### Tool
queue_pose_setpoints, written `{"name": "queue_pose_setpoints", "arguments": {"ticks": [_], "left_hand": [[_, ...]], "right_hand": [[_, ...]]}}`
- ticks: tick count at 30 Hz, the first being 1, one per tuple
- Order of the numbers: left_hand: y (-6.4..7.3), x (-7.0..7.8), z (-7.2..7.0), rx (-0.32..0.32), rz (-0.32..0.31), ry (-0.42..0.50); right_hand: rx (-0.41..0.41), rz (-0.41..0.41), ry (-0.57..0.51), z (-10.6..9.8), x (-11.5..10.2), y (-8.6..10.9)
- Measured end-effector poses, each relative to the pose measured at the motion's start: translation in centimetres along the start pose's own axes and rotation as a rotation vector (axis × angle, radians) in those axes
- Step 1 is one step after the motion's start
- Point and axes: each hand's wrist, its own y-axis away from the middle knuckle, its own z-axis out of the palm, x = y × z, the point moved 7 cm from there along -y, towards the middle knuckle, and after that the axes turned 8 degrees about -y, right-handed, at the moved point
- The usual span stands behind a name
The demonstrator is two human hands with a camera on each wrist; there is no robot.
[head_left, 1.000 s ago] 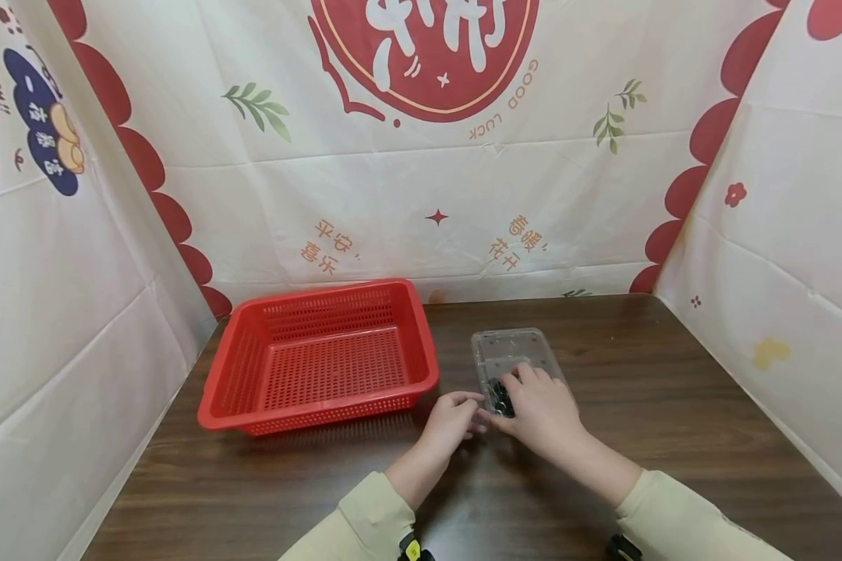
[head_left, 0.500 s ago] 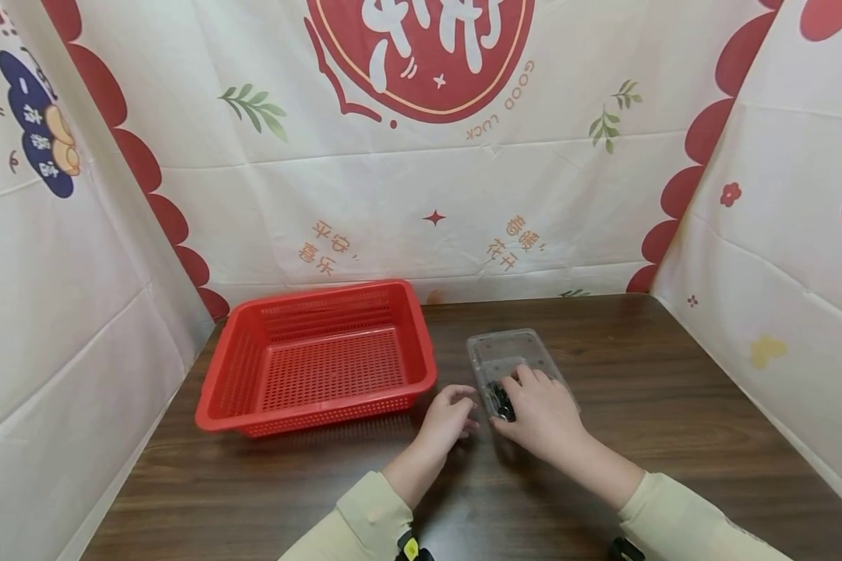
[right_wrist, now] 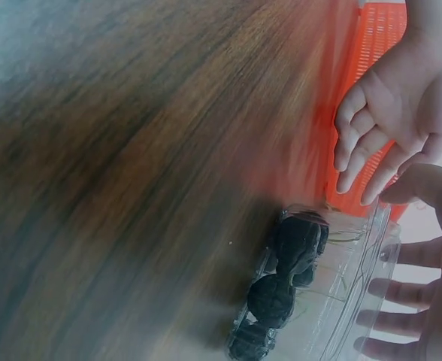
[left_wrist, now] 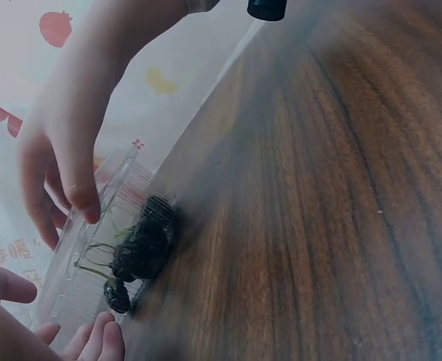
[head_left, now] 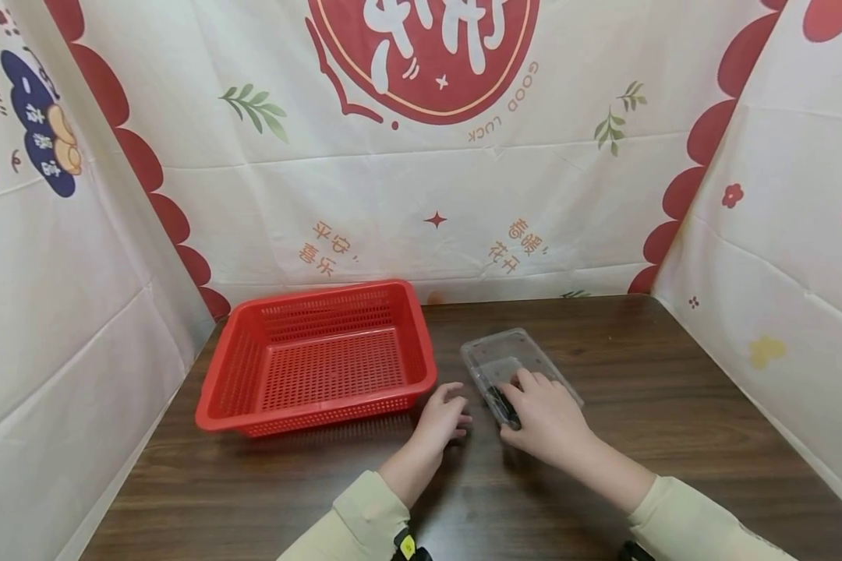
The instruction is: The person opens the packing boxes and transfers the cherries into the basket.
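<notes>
A clear plastic box (head_left: pixel 489 357) stands on the table, its long side slanted, right of the red basket. Inside its near end lie several dark round fruits with thin green stems (right_wrist: pixel 272 299), like dark cherries. My right hand (head_left: pixel 549 419) reaches over the near part of the box and grips it by the rim; in the right wrist view the fingers line one side and the thumb is at the near corner. My left hand (head_left: pixel 439 422) is just left of the box, apart from it, fingers loosely bent and holding nothing. Whether the box has a lid, I cannot tell.
A red plastic basket (head_left: pixel 316 410) with perforated walls stands at the left of the brown wooden table (head_left: pixel 673 405), with nothing in it. Printed white cloth (head_left: pixel 393 187) hangs behind the table and along both sides.
The box has turned counterclockwise under my right hand, its far end swinging left and its near end right. My left hand has drawn away to the left from the box's near corner.
</notes>
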Motion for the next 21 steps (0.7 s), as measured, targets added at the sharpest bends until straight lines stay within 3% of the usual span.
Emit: {"name": "queue_pose_setpoints", "arguments": {"ticks": [6, 13, 21], "left_hand": [[0.2, 0.2, 0.1, -0.007, -0.012, 0.039], [-0.1, 0.4, -0.3, -0.02, -0.079, 0.082], [-0.6, 0.7, -0.3, 0.034, -0.073, 0.104]], "right_hand": [[0.008, -0.067, -0.021, 0.0, -0.1, 0.3], [0.009, -0.134, -0.053, 0.0, 0.1, 0.7], [-0.031, -0.2, -0.083, -0.4, 0.7, 1.2]]}}
